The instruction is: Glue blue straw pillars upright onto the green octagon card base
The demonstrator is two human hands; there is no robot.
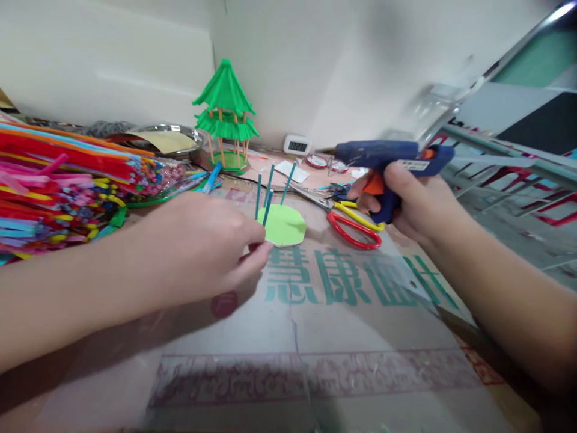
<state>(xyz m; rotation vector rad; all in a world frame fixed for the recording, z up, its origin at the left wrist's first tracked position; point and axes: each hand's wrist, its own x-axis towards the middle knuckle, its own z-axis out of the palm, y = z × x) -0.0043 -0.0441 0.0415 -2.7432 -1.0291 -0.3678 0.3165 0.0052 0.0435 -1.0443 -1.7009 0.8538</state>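
My right hand (pixel 412 195) is wrapped round a blue hot glue gun (pixel 378 154), its fingers by the orange trigger (pixel 372 183). The gun is raised above the table, with its nozzle pointing left. My left hand (pixel 216 237) is closed in a pinch at the left edge of a light green many-sided base (pixel 288 228). Several thin dark teal sticks (pixel 287 185) stand upright on this base, one right beside my left fingertips. Part of the base's left side is hidden behind those fingers.
A green tiered pagoda model (pixel 226 114) stands at the back, near a white digital timer (pixel 297 145). Bundles of colourful pipe cleaners (pixel 67 186) lie at the left. Scissors (pixel 354 228) with red and yellow handles rest right of the base, on a printed plastic sheet (pixel 360 337).
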